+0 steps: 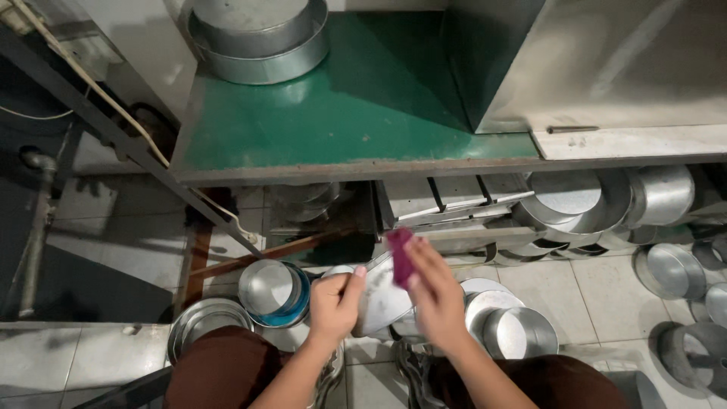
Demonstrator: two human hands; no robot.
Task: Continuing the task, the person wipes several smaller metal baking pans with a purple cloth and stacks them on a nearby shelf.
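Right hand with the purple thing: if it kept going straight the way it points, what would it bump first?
Probably the shelf under the green table. The right hand points up and away with the purple cloth, past the pan the left hand holds. Depth is unclear.

left hand (335,303) grips a round metal pan (381,297); right hand (433,291) holds a purple cloth (400,256) against it.

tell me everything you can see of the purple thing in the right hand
The purple cloth is a small magenta piece, soft-looking and slightly blurred, so its weave cannot be told. It stands roughly upright, pinched at its lower end by the right hand, its top free. It sits just above the tilted round metal pan that the left hand grips by the rim; whether it touches the pan is unclear.
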